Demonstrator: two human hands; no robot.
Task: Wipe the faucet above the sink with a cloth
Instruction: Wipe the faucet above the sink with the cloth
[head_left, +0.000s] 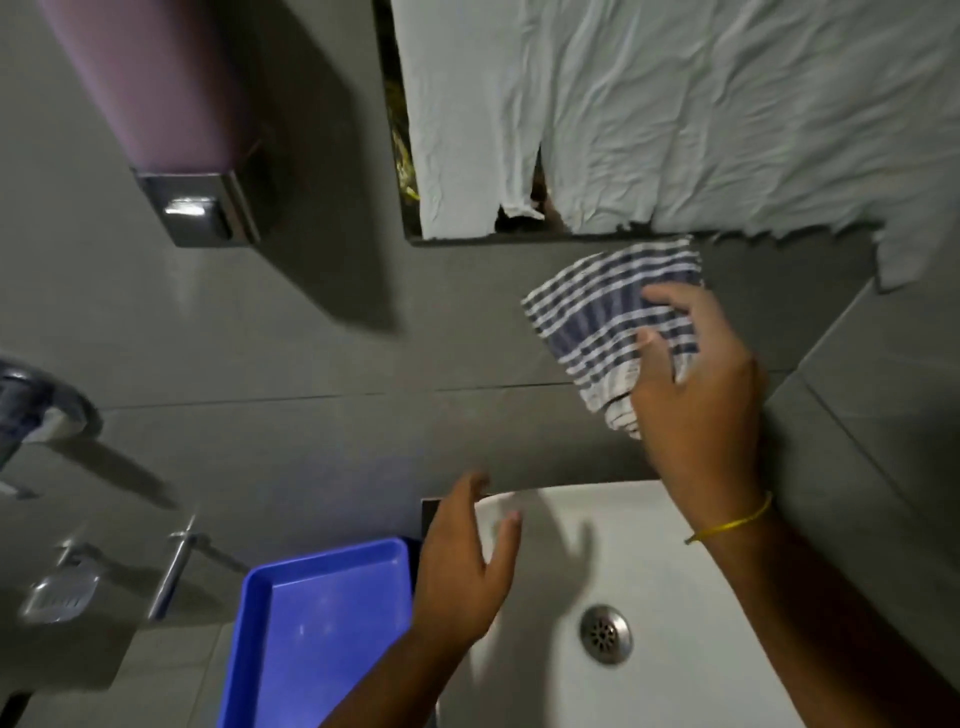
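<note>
My right hand (696, 395) grips a blue-and-white striped cloth (613, 317) and holds it against the grey tiled wall, above the back rim of the white sink (597, 519). The cloth and hand hide whatever is behind them, so I cannot see the faucet above the sink. My left hand (467, 561) hovers with fingers apart over the sink's left rim and holds nothing. The sink's metal drain (605, 634) shows in the basin.
A blue plastic tray (270, 634) lies left of the sink. On the wall at left are a metal tap (174, 566), a soap dish (60, 597) and a purple dispenser (171, 104). Crumpled white paper (675, 114) covers the mirror above.
</note>
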